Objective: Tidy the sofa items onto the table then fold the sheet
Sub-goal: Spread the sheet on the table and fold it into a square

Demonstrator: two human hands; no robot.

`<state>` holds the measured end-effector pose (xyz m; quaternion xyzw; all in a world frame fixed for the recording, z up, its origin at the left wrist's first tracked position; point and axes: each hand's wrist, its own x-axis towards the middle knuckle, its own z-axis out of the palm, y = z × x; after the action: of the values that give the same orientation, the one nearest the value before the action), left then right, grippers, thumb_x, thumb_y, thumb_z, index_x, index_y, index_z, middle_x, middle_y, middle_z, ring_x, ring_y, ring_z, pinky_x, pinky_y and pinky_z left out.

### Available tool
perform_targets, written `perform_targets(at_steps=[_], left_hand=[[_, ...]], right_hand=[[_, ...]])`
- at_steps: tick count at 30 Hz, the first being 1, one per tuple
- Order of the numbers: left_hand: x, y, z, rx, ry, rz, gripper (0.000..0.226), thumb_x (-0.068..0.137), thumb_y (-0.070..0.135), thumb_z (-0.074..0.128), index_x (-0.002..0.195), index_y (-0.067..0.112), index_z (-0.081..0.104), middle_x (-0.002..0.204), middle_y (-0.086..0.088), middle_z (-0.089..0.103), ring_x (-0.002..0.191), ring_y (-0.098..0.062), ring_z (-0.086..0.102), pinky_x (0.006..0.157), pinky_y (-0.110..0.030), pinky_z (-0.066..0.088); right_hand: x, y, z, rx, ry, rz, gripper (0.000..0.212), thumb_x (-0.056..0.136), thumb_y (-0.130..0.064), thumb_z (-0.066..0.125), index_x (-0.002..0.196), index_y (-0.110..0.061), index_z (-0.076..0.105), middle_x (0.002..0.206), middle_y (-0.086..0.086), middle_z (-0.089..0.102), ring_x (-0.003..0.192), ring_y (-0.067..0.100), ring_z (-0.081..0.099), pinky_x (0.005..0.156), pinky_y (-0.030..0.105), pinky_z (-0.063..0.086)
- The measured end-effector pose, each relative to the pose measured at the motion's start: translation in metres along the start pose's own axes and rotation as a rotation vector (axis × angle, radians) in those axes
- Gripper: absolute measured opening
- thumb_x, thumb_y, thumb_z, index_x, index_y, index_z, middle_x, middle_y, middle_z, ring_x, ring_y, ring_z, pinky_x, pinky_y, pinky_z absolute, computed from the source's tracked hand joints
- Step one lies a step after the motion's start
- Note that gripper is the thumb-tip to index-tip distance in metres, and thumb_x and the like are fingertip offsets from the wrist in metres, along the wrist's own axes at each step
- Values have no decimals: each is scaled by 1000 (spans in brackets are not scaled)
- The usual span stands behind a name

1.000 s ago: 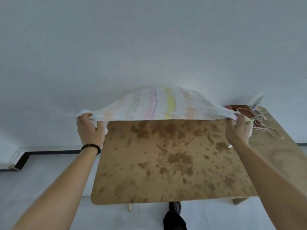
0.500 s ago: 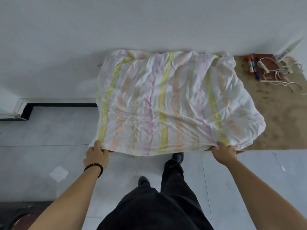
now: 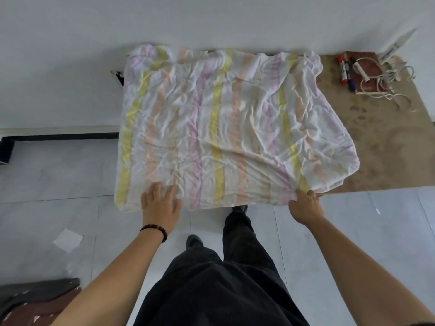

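Note:
A crumpled white sheet (image 3: 219,123) with yellow, pink and orange stripes lies spread over the left part of the brown table (image 3: 386,147). My left hand (image 3: 160,205) rests flat on the sheet's near edge, fingers straight and spread. My right hand (image 3: 304,205) grips the near edge further right, at the table's front rim. At the table's far right corner lie two markers (image 3: 346,71), a brown wallet (image 3: 369,74) and a tangled white cable (image 3: 395,78).
A white wall runs behind the table, with a black skirting strip (image 3: 58,136) at the left. A white paper scrap (image 3: 67,240) lies on the grey tiled floor. A dark sofa corner (image 3: 35,300) shows at bottom left. My dark trousers and shoes stand below the table edge.
The sheet has gone from being held up in the air to lying spread on the table. My left hand has let go of its corner and moved right, now flat on the edge.

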<state>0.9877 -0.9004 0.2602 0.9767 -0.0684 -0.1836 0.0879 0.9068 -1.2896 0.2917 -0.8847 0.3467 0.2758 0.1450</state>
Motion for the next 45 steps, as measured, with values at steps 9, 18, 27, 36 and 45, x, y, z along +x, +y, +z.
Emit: perform_targets(at_steps=[9,18,27,36,45], left_hand=[[18,62,-13,189,-39,-368,34,89,34,45,111,10,54,119,-16,49,112,-34,42,106,-56,25],[66,242,15,-69,0,-56,59,97,52,36,147,22,31,158,-16,12,146,-31,5,117,-54,10],[73,424,56,43,-187,13,75,83,80,16,150,45,6,160,-9,-14,145,-28,-21,112,-60,-9],[50,513,69,135,-162,143,24,94,38,50,115,34,61,129,-2,44,124,-26,31,99,-37,30],[2,522,83,113,-134,-198,33,89,25,54,123,22,52,126,-3,47,124,-25,40,100,-40,37]], right_hand=[[33,29,-57,71,124,-8,70,98,-59,29,155,-23,11,142,17,49,124,39,50,97,48,41],[177,73,-144,188,338,-49,63,98,-42,46,150,-12,25,148,18,31,136,36,30,109,47,29],[269,122,-178,349,-184,-226,34,91,-41,60,120,-24,62,106,-4,66,101,18,61,76,25,39],[264,167,-188,-107,11,-590,22,97,-26,49,114,-21,63,123,2,42,112,23,45,77,33,49],[230,217,-184,-640,-294,-1058,47,99,-25,45,146,-32,42,147,-1,39,136,21,36,108,36,34]])
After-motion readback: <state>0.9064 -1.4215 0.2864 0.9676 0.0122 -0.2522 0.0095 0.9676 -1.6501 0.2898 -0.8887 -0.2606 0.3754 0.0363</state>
